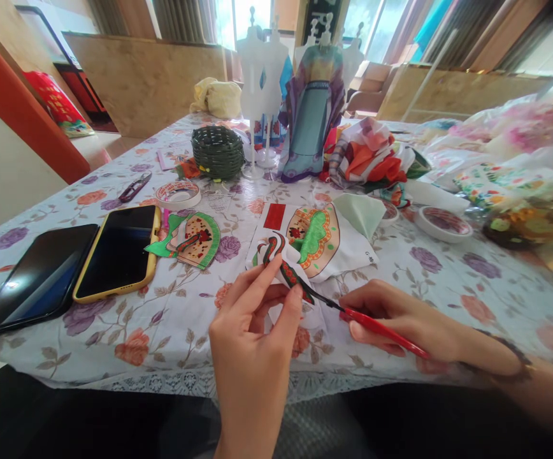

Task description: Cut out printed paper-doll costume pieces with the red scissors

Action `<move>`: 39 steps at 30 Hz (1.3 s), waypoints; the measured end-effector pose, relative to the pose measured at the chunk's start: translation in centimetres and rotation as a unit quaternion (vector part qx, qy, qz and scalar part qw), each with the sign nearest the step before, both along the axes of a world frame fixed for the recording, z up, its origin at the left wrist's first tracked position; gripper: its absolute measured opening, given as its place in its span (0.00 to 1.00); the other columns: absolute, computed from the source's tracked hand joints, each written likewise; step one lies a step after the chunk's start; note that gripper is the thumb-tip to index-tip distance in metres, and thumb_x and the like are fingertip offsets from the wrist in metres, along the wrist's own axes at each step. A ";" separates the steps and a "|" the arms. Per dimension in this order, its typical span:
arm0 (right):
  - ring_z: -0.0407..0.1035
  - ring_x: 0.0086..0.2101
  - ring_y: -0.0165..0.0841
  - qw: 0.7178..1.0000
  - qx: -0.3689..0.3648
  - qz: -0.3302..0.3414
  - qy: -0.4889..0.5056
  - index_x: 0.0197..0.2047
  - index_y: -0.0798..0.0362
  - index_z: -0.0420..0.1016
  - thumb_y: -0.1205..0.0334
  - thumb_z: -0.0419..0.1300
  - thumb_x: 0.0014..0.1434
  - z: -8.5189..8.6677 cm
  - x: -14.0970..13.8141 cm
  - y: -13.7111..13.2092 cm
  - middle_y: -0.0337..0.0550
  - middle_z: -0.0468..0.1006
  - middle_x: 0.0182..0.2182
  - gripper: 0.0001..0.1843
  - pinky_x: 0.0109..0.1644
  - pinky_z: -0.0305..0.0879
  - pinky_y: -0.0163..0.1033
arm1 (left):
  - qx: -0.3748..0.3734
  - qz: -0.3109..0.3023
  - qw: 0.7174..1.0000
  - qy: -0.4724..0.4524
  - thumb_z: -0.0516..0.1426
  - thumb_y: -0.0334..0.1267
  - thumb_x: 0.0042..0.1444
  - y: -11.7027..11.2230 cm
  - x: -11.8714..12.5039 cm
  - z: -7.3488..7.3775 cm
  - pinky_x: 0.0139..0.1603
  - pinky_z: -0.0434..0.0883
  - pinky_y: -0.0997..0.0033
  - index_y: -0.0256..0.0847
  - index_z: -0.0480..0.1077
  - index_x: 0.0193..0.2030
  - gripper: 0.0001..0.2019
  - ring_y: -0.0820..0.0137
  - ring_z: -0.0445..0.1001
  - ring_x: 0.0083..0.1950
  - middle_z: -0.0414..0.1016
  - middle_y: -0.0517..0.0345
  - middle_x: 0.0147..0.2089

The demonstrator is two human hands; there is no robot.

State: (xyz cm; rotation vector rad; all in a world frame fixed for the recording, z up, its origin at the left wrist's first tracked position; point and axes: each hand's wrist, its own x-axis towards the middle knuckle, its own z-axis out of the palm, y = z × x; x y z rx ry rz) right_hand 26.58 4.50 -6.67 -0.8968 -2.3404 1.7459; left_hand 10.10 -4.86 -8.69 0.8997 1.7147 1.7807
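Observation:
My left hand (257, 319) pinches a printed fabric strip (290, 274) with red, green and black bands between thumb and fingers. In my right hand (386, 312) is a pair of red-handled scissors (376, 328), and their dark blades reach to the strip's edge beside my left thumb. Behind the strip lies a white fabric sheet (353, 248) printed with a tan, green and orange design. A cut-out green and tan fabric piece (200, 239) rests farther left, next to a phone in a yellow case (118, 255).
A dark phone or tablet (37, 274) lies at the left. Thread snips (136, 187), a tape roll (178, 193) and a dark woven basket (218, 152) sit beyond. White mannequins (252, 83), one in a blue-purple dress (312, 121), stand at the back. More tape (443, 223) and plastic bags (510, 140) are right.

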 end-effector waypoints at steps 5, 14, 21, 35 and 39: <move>0.44 0.18 0.23 1.000 -0.008 -0.011 -0.002 0.18 0.51 0.51 0.33 0.56 0.59 0.0 0.0 -0.1 0.30 0.49 0.16 0.34 0.18 0.39 0.33 | 0.003 -0.001 1.000 -0.014 0.67 0.38 0.52 0.1 0.0 0.2 0.29 0.75 0.86 0.57 0.80 0.47 0.15 0.77 0.77 0.35 0.77 0.62 0.45; 0.45 0.16 0.22 1.000 -0.014 -0.020 0.001 0.18 0.51 0.51 0.36 0.58 0.59 -0.1 -0.1 -0.2 0.29 0.49 0.15 0.33 0.17 0.39 0.32 | -0.007 0.008 1.000 0.010 0.66 0.38 0.53 0.1 -0.1 0.0 0.35 0.76 0.81 0.58 0.80 0.47 0.15 0.77 0.78 0.35 0.79 0.63 0.46; 0.45 0.16 0.22 0.999 -0.047 -0.022 -0.012 0.18 0.52 0.52 0.39 0.63 0.56 -0.5 0.0 0.0 0.29 0.50 0.14 0.32 0.17 0.38 0.32 | -0.007 0.007 1.000 0.016 0.66 0.37 0.52 0.0 -0.4 0.1 0.39 0.76 0.81 0.59 0.79 0.47 0.15 0.77 0.78 0.36 0.79 0.64 0.46; 0.45 0.18 0.23 1.000 -0.021 0.014 -0.004 0.19 0.51 0.51 0.33 0.56 0.59 -0.1 0.1 0.2 0.29 0.50 0.17 0.34 0.18 0.41 0.32 | 0.002 0.009 1.000 -0.008 0.66 0.38 0.52 0.1 0.0 0.1 0.31 0.75 0.87 0.59 0.80 0.47 0.15 0.79 0.78 0.35 0.79 0.63 0.46; 0.45 0.17 0.22 0.999 -0.030 0.011 0.008 0.19 0.51 0.51 0.35 0.57 0.59 -0.2 0.2 0.2 0.29 0.49 0.17 0.33 0.18 0.40 0.32 | 0.013 0.012 1.000 -0.015 0.67 0.36 0.52 -0.1 0.1 0.2 0.30 0.75 0.89 0.60 0.80 0.46 0.15 0.79 0.78 0.35 0.78 0.64 0.48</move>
